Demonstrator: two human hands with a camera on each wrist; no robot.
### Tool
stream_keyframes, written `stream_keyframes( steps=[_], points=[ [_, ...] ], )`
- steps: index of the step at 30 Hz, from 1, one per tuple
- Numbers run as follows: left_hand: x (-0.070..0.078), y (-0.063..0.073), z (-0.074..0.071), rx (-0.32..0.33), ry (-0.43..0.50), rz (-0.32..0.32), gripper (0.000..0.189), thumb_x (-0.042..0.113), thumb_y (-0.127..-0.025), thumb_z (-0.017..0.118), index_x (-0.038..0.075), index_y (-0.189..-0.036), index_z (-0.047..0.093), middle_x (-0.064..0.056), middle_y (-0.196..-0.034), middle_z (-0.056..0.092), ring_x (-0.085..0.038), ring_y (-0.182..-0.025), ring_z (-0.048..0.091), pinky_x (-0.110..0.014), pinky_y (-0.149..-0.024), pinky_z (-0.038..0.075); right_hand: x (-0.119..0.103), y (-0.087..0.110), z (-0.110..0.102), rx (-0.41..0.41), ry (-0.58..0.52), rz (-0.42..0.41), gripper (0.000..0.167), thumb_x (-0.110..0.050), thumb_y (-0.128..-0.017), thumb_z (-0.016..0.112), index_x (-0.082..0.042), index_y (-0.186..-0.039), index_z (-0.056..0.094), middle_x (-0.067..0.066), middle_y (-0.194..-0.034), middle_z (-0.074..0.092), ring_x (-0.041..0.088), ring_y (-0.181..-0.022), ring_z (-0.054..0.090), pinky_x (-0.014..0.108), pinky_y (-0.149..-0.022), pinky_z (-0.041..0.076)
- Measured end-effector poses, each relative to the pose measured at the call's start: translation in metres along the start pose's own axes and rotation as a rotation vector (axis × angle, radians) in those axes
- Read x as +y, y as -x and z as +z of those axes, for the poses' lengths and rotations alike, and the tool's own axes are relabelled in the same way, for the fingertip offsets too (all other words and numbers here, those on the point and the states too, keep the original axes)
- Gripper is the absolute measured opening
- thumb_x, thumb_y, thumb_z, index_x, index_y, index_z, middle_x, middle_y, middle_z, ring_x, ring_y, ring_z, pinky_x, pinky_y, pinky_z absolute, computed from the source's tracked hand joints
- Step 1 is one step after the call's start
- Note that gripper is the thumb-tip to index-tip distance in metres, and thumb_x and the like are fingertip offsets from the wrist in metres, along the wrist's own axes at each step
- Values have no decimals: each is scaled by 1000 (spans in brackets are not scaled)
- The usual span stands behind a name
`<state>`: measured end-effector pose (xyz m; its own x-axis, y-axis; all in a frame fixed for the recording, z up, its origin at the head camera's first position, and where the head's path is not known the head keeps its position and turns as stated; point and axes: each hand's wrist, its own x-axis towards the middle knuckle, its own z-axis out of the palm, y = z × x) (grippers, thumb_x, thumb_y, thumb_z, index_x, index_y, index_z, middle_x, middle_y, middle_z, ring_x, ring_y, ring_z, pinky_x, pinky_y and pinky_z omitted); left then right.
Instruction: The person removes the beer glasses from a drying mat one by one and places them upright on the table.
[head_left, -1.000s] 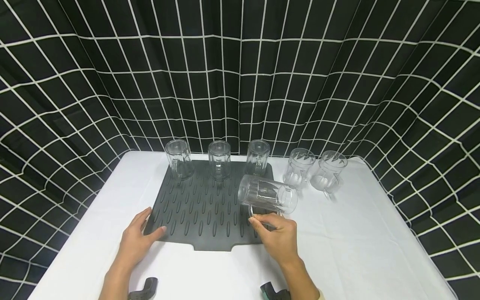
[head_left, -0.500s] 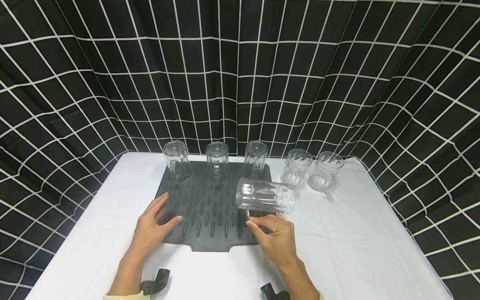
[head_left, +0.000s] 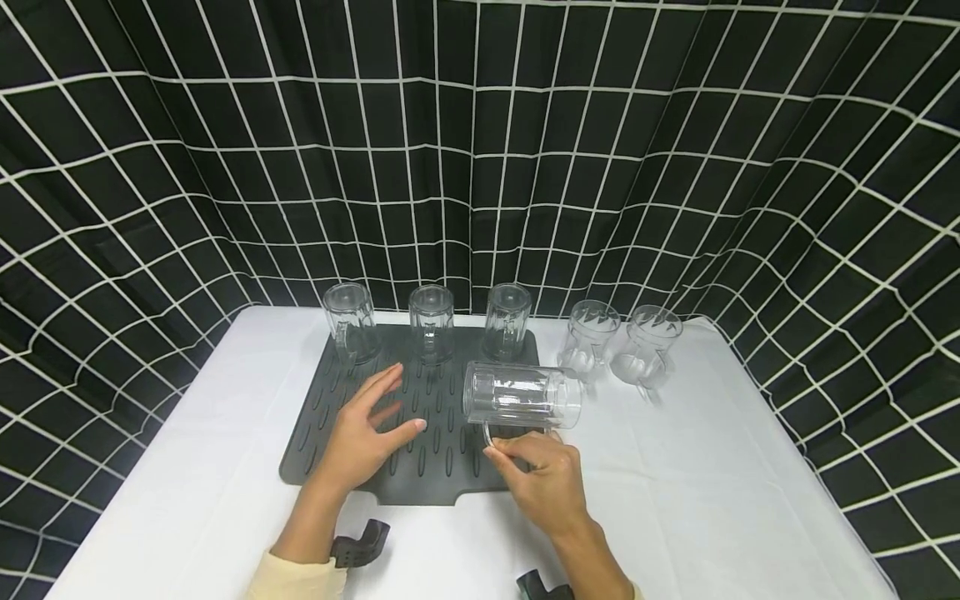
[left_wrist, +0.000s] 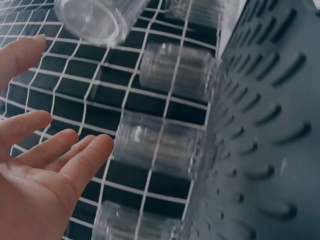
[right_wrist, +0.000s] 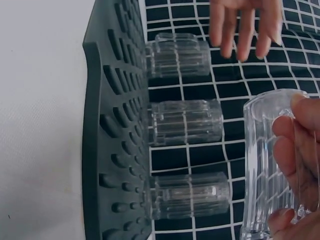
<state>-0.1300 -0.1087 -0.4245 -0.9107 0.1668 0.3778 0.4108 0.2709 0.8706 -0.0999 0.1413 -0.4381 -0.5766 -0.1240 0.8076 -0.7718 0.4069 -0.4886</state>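
Observation:
My right hand [head_left: 546,483] grips the handle of a clear glass mug [head_left: 521,396], which lies sideways in the air over the right part of a dark grey ridged drying mat [head_left: 315,412]. In the right wrist view the fingers [right_wrist: 285,152] curl around the handle. The mug's base end points left, towards my left hand [head_left: 358,442]. That hand is raised over the mat with thumb and fingers spread, holding nothing. A gap separates it from the mug in the head view.
Along the mat's back edge, three clear mugs [head_left: 350,325] stand upside down in a row. Right of the mat, two upright mugs [head_left: 590,342] are close together on the white tablecloth [head_left: 720,467]. A black curtain with a white grid [head_left: 465,192] encloses the table's back and sides.
My left hand has moved right and inward, from the mat's left edge to above its middle. The mug in my right hand has shifted slightly left and levelled out.

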Motion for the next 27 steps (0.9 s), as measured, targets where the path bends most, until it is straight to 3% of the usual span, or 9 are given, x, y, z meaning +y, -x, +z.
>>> stream_keyframes(
  steps=[9, 19, 21, 27],
  points=[
    [8, -10, 22, -49, 73, 35, 81, 15, -79, 82, 7, -147, 39, -11, -148, 36, -33, -132, 40, -34, -96, 48, -2, 1, 1, -53, 17, -9, 8, -7, -75, 82, -4, -77, 75, 3, -78, 72, 14, -67, 69, 18, -67, 55],
    [4, -7, 34, -79, 194, 46, 82, 10, -79, 81, 4, -148, 36, -15, -146, 36, -40, -132, 38, -38, -95, 49, -11, 3, 9, -142, 15, 19, 14, 4, -70, 83, -2, -79, 75, 1, -79, 72, 11, -69, 69, 17, -67, 56],
    [3, -7, 35, -85, 200, 45, 83, 11, -79, 82, 6, -148, 36, -14, -147, 36, -39, -132, 38, -38, -95, 49, -13, 3, 10, -150, 22, 24, 14, 4, -70, 83, -3, -80, 76, 0, -80, 72, 9, -70, 68, 20, -67, 57],
    [1, -8, 35, -116, 224, -4, 82, 12, -77, 83, 10, -147, 41, -14, -146, 39, -35, -130, 41, -35, -94, 50, -13, 8, 13, -172, 60, 32, 11, -1, -72, 83, -6, -79, 76, -4, -79, 72, 5, -71, 67, 45, -74, 59]
  ],
)
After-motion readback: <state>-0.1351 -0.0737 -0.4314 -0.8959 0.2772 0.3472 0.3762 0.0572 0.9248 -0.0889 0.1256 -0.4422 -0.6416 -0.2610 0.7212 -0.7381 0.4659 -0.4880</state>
